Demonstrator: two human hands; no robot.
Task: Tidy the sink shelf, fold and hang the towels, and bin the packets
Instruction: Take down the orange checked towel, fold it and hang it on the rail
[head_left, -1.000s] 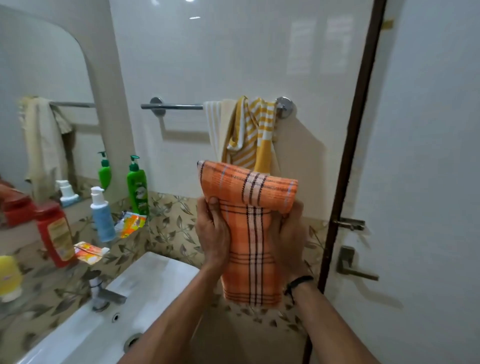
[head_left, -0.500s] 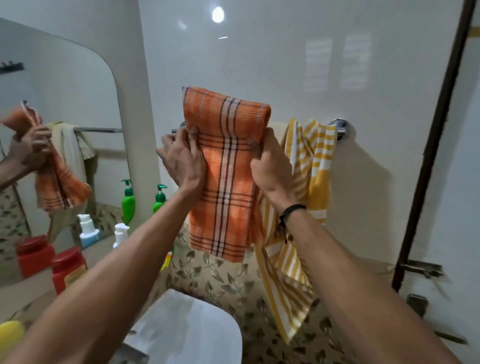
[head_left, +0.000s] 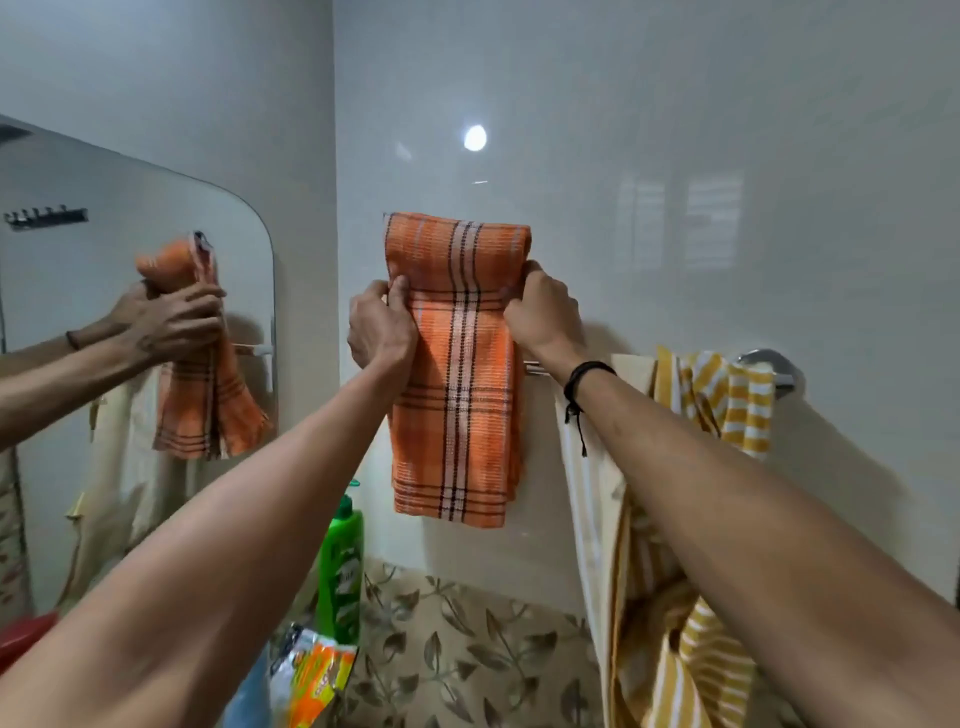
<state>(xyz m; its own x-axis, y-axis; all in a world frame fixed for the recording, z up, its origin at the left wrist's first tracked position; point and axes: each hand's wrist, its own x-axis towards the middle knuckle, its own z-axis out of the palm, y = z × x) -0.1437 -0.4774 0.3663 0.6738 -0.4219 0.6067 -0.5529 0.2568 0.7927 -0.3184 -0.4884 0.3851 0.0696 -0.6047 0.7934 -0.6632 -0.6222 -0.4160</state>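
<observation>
A folded orange plaid towel (head_left: 457, 374) is held up against the white tiled wall, its doubled top above the level of the towel rail (head_left: 535, 369). My left hand (head_left: 382, 325) grips its left edge and my right hand (head_left: 543, 312) grips its right edge, both just below the fold. Most of the rail is hidden behind the towel and my right arm. A yellow and white striped towel (head_left: 737, 410) hangs loosely bunched at the rail's right end, beside a cream towel (head_left: 597, 488). An orange packet (head_left: 317, 675) lies on the shelf at the bottom.
A green pump bottle (head_left: 340, 571) stands on the leaf-patterned shelf below the orange towel. The mirror (head_left: 104, 260) on the left reflects my hands and the towel. A red container (head_left: 23, 634) sits at the far left edge. The rail's chrome mount (head_left: 779, 366) shows at right.
Both hands have lifted the orange towel from above the sink up to the wall at the rail, left of the striped towel. The view has tilted upward and moved closer.
</observation>
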